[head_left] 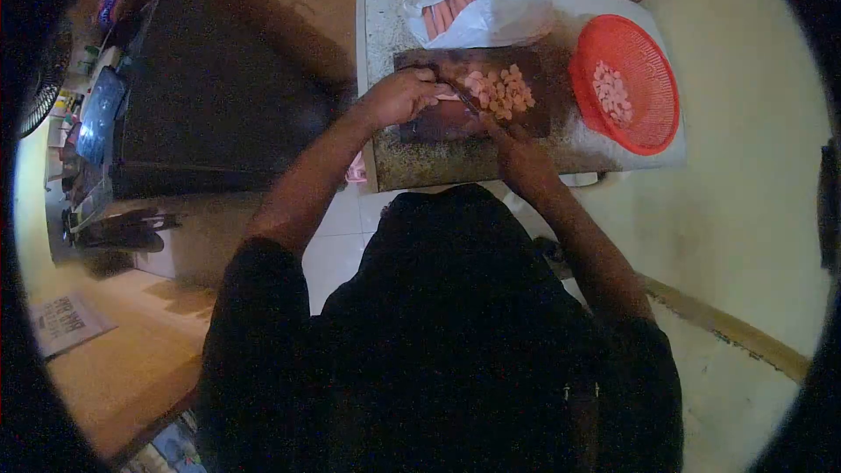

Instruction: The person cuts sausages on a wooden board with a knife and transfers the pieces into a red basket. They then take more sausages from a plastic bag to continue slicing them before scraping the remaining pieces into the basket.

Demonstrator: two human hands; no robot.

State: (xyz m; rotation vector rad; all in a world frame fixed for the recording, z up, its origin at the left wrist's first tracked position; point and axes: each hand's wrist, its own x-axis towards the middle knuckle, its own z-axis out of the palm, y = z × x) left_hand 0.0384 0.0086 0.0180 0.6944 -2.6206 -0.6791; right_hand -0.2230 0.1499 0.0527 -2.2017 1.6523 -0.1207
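A sausage point(448, 96) lies on the dark cutting board point(438, 118), at the board's middle, pinned under the fingertips of the left hand point(401, 96), which is curled over it with the knuckles up. Just to the right of that hand a knife point(464, 103) crosses the board at a slant — its blade meets the sausage's end, and its handle runs down into the right hand point(519, 153), which is closed around it at the board's near edge. Beyond the blade sits a heap of cut sausage pieces point(499, 90), pale pink, spread over the right half of the board. The board rests on a speckled stone slab point(438, 166) that serves as a counter. Behind the board, touching its far edge, lies a white plastic bag point(499, 4) with whole sausages showing at its open mouth. To the right of the board stands a red plastic basket point(644, 114), tilted a little toward the camera, with more cut pieces in its middle. Left of the slab is a large dark surface point(219, 96) — what it is cannot be told.
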